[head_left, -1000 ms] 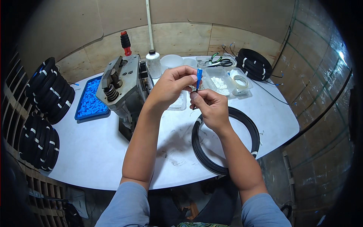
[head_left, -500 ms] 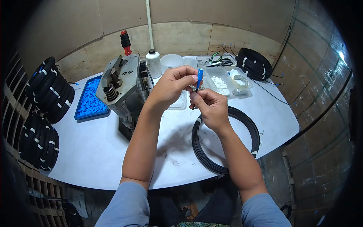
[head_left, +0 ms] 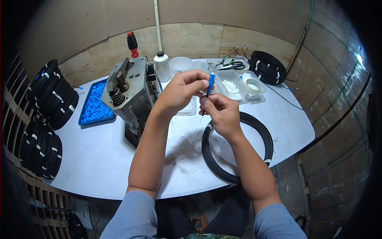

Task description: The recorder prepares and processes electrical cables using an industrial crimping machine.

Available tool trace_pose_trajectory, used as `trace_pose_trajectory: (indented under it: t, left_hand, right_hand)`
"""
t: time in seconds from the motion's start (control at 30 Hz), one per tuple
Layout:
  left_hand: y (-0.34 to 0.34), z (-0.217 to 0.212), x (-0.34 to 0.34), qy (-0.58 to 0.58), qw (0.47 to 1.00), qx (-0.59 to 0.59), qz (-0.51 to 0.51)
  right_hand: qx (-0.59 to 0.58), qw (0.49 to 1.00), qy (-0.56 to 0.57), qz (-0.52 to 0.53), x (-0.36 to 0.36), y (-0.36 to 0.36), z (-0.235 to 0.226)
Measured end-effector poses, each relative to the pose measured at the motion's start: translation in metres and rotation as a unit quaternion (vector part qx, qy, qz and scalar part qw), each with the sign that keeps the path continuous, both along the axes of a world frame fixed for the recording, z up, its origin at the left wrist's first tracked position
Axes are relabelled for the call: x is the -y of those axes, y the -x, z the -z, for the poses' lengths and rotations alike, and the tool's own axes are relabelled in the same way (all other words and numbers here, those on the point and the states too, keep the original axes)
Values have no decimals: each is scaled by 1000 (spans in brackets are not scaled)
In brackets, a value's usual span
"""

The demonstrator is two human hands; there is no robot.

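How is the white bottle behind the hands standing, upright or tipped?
Upright: the white bottle stands on the table with its dark cap on top, beside the metal press.

Left hand (head_left: pixel 181 89) and right hand (head_left: pixel 221 112) pinching small blue connector (head_left: pixel 211 81), probably cable-ended, black cable coil (head_left: pixel 238 149) beneath

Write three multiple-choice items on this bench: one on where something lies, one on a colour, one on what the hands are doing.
1. Where does the big black cable coil lie?
A. on the table under the right forearm
B. on the floor
C. on top of the press

2. What colour is the small part held up between the hands?
A. red
B. blue
C. yellow

3. How is the left hand?
A. flat on the table
B. pinching something at its fingertips
C. gripping the press handle

Answers: 1 A, the coil rings the right forearm on the table. 2 B, it matches the blue tray. 3 B, its fingertips meet the right hand at the part.
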State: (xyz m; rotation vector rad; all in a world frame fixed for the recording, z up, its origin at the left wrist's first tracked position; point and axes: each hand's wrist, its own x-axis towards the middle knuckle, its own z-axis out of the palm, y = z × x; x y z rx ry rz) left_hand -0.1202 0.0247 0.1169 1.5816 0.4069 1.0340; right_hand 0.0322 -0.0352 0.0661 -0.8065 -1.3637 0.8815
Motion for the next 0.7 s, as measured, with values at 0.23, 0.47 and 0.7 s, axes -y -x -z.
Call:
trace_pose_trajectory:
  t: [0.23, 0.47, 0.7]
  left_hand:
    - [1, 2, -3, 14, 1000, 14, 2]
    - [-2, 1, -1, -5, 1000, 21, -1]
    - [-5, 1, 1, 6, 997, 69, -20]
  right_hand:
    - [-4, 1000, -1, 9, 0, 0, 0]
    - [-1, 999, -7, 31, 3, 2, -4]
    - [18, 1000, 6, 23, 3, -1, -3]
